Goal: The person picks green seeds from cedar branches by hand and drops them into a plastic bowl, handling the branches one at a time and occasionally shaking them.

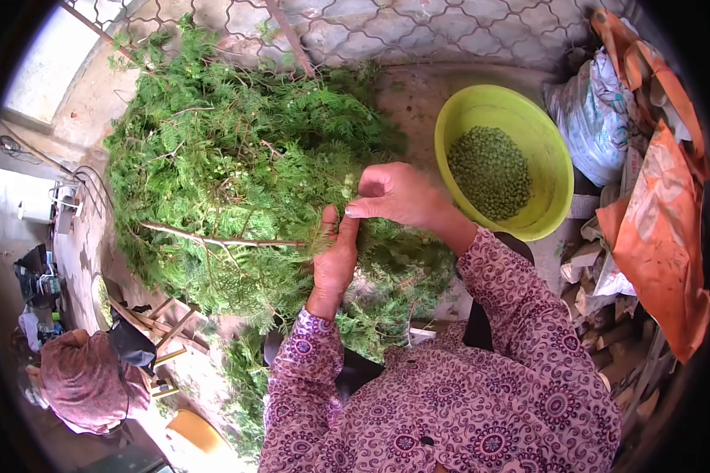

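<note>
My left hand (336, 256) is closed around a leafy evergreen branch (221, 240), whose bare brown stem stretches out to the left. Just to its right, my right hand (398, 199) has thumb and forefinger pinched together at the sprig tips by the left fingers. Whatever is in that pinch is too small to make out. Under and beyond both hands spreads a big heap of green evergreen branches (229, 150). To the right of my right hand stands a yellow-green basin (551, 165), partly filled with small round green pieces (491, 173).
A wire mesh (450, 31) runs along the far wall. At right are a white sack (596, 114), an orange sack (661, 236) and split wood (623, 347). Another person (87, 378) sits at lower left near an orange-yellow container (193, 432) and a wooden frame (173, 331).
</note>
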The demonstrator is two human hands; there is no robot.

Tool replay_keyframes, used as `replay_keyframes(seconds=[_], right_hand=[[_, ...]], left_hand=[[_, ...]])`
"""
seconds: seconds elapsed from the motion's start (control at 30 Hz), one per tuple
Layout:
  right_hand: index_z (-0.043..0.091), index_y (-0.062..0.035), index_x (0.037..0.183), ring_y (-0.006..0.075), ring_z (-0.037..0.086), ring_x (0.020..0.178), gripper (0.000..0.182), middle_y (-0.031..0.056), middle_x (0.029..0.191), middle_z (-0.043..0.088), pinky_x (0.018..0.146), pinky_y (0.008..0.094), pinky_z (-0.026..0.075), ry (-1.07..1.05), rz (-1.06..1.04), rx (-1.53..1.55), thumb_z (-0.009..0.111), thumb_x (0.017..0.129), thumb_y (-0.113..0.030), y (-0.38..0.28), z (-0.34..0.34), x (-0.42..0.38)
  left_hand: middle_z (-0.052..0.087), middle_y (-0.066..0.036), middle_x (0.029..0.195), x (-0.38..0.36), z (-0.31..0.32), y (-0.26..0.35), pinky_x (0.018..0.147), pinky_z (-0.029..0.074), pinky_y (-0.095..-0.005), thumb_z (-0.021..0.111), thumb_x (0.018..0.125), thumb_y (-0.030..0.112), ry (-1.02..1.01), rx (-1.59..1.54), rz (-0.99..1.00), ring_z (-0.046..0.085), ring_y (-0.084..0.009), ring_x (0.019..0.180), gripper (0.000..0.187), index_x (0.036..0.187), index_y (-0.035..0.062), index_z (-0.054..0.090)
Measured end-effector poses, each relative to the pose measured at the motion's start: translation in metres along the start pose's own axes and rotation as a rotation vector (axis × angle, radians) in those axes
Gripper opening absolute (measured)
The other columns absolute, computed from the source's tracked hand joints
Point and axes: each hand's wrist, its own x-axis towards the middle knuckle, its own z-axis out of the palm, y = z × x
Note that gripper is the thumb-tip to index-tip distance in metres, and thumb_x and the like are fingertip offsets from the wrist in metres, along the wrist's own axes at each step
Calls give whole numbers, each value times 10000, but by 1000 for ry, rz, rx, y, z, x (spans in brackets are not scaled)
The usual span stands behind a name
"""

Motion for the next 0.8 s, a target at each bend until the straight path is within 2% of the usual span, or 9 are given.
replay_keyframes(seconds=[0.07,0.13,0.17,0.23,0.27,0.37,0.47,0.73,0.8], right_hand=[[580,-11,747,72,515,596,267,24,645,566,533,221,408,20,-36,-12,666,754,-263,6,4,1],[583,-5,755,71,517,577,260,25,634,564,528,225,416,-30,61,137,642,775,-258,8,6,2],[583,-5,755,71,517,577,260,25,634,564,528,225,416,-30,61,137,642,775,-258,8,7,2],[583,-7,767,80,528,570,205,35,657,571,504,226,419,-134,127,406,610,797,-208,7,7,1],[583,-7,767,80,528,570,205,35,657,571,504,226,419,-136,125,404,610,797,-208,7,7,0],[549,-31,824,106,548,594,72,55,752,580,519,213,432,-205,103,1077,563,802,-97,12,3,1],[527,-43,894,101,545,648,117,54,810,575,547,205,435,-101,138,1186,563,795,-93,16,-7,3],[514,-49,955,68,491,644,202,21,772,542,497,190,368,-209,238,939,596,778,-100,6,3,3],[517,-35,961,58,455,594,217,13,719,524,485,191,336,-208,222,862,600,771,-99,6,6,3]], left_hand=[[553,-72,962,3,-8,-4,769,421,-234,551,857,123,44,128,24,522,-154,858,273,1110,38,493],[560,-60,868,2,-10,9,659,439,-241,566,846,141,-57,686,256,532,-148,732,217,1032,34,530],[560,-60,868,-1,-5,16,659,439,-241,566,846,141,-57,686,257,532,-148,732,217,1032,34,530],[553,-39,752,-6,8,32,514,413,-237,586,826,148,12,-154,-139,498,-125,585,144,927,46,569],[553,-39,752,-4,8,37,514,413,-237,586,826,148,13,-154,-136,498,-125,585,144,927,46,569],[428,-5,503,1,7,51,395,283,-236,553,823,146,49,-234,-158,370,-98,413,82,813,67,532],[392,-3,478,3,3,47,393,268,-239,543,834,159,111,-253,-81,349,-110,390,105,793,67,515],[522,-13,587,-3,7,51,394,317,-225,578,815,128,47,-159,-102,386,-94,414,76,812,53,567],[616,2,759,-3,5,47,423,355,-195,621,795,136,-55,-194,-90,453,-51,500,81,837,66,620]])
